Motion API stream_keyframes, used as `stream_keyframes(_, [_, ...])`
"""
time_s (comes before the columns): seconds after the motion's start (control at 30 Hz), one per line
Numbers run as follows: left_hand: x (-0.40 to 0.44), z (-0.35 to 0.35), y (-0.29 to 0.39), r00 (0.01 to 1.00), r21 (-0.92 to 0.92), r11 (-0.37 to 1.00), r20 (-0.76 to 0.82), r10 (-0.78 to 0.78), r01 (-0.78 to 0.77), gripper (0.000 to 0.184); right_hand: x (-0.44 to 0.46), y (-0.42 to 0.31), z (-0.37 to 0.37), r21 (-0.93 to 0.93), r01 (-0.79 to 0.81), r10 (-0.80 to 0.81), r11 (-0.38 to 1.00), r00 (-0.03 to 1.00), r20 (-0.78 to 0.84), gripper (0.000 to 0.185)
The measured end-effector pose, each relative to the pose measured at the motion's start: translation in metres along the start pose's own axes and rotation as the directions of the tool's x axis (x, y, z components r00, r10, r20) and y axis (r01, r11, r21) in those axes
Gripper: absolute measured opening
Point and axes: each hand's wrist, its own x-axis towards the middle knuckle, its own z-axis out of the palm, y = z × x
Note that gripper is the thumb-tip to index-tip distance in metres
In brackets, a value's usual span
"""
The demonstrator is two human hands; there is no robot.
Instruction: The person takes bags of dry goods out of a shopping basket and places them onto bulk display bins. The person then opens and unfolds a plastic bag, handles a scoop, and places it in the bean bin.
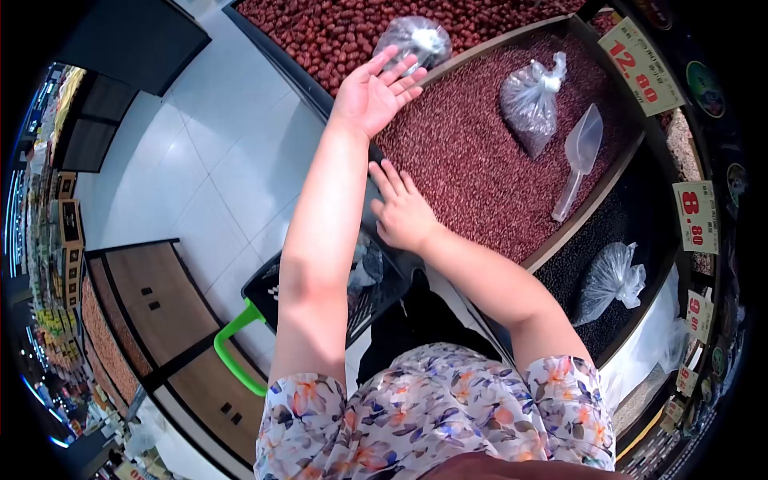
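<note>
My left hand (pixel 374 94) is stretched out palm up with its fingers apart, holding nothing. It is over the corner where a bin of red dates (pixel 320 36) meets a bin of small dark-red beans (pixel 472 120). Just beyond its fingertips a tied clear plastic bag (pixel 414 40) lies on the dates; I cannot tell whether they touch. Lower down, my right hand (pixel 402 210) lies with spread fingers at the near edge of the bean bin, with nothing in it. On the beans sit a knotted clear bag (pixel 530 108) and a clear plastic scoop (pixel 582 148).
A bin of black beans (pixel 572 268) with another tied bag (pixel 612 282) is at the right. Price signs (pixel 640 64) line the far side. Below my left forearm stands a dark basket with a green handle (pixel 232 336). Wooden cabinets (pixel 144 280) stand across the tiled floor (pixel 192 176).
</note>
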Motion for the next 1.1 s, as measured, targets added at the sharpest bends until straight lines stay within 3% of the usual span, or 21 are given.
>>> stream_keyframes(0.1, [-0.061, -0.017, 0.006, 0.993, 0.214, 0.976, -0.109, 0.055, -0.03, 0.042, 0.001, 0.002, 0.003, 0.015, -0.006, 0.006, 1.0, 1.0, 0.028, 0.023])
stream_keyframes(0.2, [-0.153, -0.05, 0.016, 0.925, 0.318, 0.946, -0.337, 0.174, -0.062, 0.042, 0.001, 0.003, 0.001, 0.01, 0.002, -0.002, 1.0, 0.999, 0.041, 0.024])
stream_keyframes(0.27, [-0.225, -0.065, 0.015, 0.749, 0.317, 0.944, -0.604, 0.272, -0.088, 0.04, 0.0, 0.003, 0.002, 0.006, 0.003, -0.003, 1.0, 0.999, 0.052, 0.024])
stream_keyframes(0.33, [-0.303, -0.095, 0.01, 0.501, 0.435, 0.9, -0.775, 0.385, -0.019, 0.039, 0.001, 0.002, 0.003, -0.007, -0.005, 0.006, 1.0, 0.998, 0.057, 0.024])
stream_keyframes(0.4, [-0.378, -0.117, -0.006, 0.255, 0.485, 0.866, -0.859, 0.444, 0.127, 0.034, 0.0, 0.001, 0.001, -0.019, 0.001, -0.001, 1.0, 0.999, 0.039, 0.024])
stream_keyframes(0.5, [-0.46, -0.139, -0.048, 0.042, 0.383, 0.827, -0.914, 0.402, 0.412, 0.03, 0.0, 0.0, 0.006, -0.046, 0.012, -0.012, 0.999, 1.0, 0.004, 0.023])
stream_keyframes(0.63, [-0.492, -0.178, -0.115, 0.087, 0.306, 0.72, -0.942, 0.325, 0.623, 0.026, 0.001, -0.002, 0.006, -0.041, 0.007, -0.006, 0.999, 1.0, 0.008, 0.022])
stream_keyframes(0.7, [-0.488, -0.23, -0.165, 0.275, 0.438, 0.601, -0.896, 0.347, 0.669, 0.023, 0.001, -0.002, 0.011, -0.035, 0.024, -0.026, 0.999, 0.999, -0.048, 0.022])
stream_keyframes(0.77, [-0.468, -0.249, -0.185, 0.306, 0.435, 0.543, -0.898, 0.315, 0.718, 0.025, 0.004, -0.005, 0.01, -0.051, 0.02, -0.021, 0.998, 0.999, -0.025, 0.026])
stream_keyframes(0.83, [-0.472, -0.318, -0.225, 0.378, 0.471, 0.389, -0.878, 0.294, 0.792, 0.028, 0.006, -0.009, 0.009, -0.058, 0.014, -0.014, 0.998, 1.0, -0.008, 0.026])
stream_keyframes(0.9, [-0.449, -0.325, -0.227, 0.396, 0.434, 0.277, -0.9, 0.184, 0.857, 0.03, 0.01, -0.013, 0.01, -0.088, 0.017, -0.018, 0.996, 1.0, -0.015, 0.026])
stream_keyframes(0.93, [-0.439, -0.333, -0.23, 0.358, 0.377, 0.298, -0.926, 0.119, 0.877, 0.03, 0.011, -0.015, 0.01, -0.088, 0.018, -0.018, 0.996, 1.0, -0.006, 0.027])
stream_keyframes(0.97, [-0.432, -0.344, -0.236, 0.414, 0.436, 0.216, -0.899, 0.142, 0.874, 0.03, 0.014, -0.016, 0.01, -0.089, 0.02, -0.02, 0.996, 1.0, 0.004, 0.029])
stream_keyframes(1.03, [-0.418, -0.377, -0.25, 0.406, 0.412, 0.167, -0.911, 0.07, 0.896, 0.032, 0.019, -0.02, 0.01, -0.109, 0.027, -0.023, 0.994, 0.999, 0.044, 0.033])
stream_keyframes(1.1, [-0.406, -0.417, -0.268, 0.399, 0.393, 0.202, -0.917, 0.015, 0.897, 0.035, 0.023, -0.022, 0.015, -0.126, 0.044, -0.037, 0.991, 0.998, 0.06, 0.039])
